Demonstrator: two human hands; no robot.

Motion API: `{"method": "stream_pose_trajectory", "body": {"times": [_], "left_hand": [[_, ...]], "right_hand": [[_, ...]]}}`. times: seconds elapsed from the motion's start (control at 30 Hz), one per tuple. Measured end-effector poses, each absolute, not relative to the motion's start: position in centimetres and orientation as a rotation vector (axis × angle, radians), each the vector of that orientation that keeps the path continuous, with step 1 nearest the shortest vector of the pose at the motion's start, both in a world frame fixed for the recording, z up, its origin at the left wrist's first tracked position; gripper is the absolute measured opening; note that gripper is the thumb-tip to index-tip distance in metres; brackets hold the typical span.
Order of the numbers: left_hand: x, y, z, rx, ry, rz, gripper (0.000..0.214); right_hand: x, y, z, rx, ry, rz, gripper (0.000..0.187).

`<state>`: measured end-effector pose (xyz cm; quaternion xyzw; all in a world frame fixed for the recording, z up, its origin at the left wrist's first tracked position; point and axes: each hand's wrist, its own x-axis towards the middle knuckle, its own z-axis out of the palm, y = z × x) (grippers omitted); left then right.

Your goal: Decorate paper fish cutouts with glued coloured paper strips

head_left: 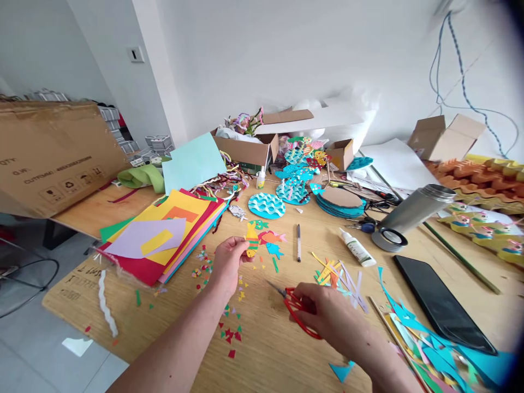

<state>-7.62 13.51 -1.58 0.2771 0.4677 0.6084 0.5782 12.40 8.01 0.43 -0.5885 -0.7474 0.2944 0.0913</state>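
Your left grip (230, 259) pinches the yellow paper fish (251, 240) above the desk (270, 344), while your right grip (321, 305) grasps the scissors (290, 299), apart from it; hold the fish steady, blades (277, 288) clear of your left grip.

Left hand (230, 257) pinched yellow paper fish (251, 240), green stripes, above mid-table (262, 344). Right hand (321, 307) gripped red-handled scissors (285, 293), nearer the front edge, blades pointing left. Coloured paper stack (141, 236) lay by the left edge, white wavy strip (106, 303) near the front left corner. Pen (298, 243) and glue bottle (357, 248) lay beyond right hand; dark phone (440, 297) toward the right edge. Open cardboard box (241, 149) stood toward the far edge.
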Motion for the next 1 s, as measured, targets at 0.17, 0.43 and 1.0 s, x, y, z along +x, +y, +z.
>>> {"method": "stream_pose_trajectory", "body": {"times": [0.17,0.43,1.0], "left_hand": [[-7.5,13.5,-1.6,0.679,1.087,1.398,0.023],[-6.8,12.9,-1.8,0.795,1.090,1.270,0.022],[-6.5,12.6,-1.9,0.884,1.130,1.241,0.018]], "right_hand": [[11.7,6.8,0.7,-1.628,-2.461,0.897,0.015],[11.8,8.1,0.3,-1.560,-2.174,0.917,0.021],[8.0,10.9,-5.3,-1.834,-2.011,0.149,0.014]]}}
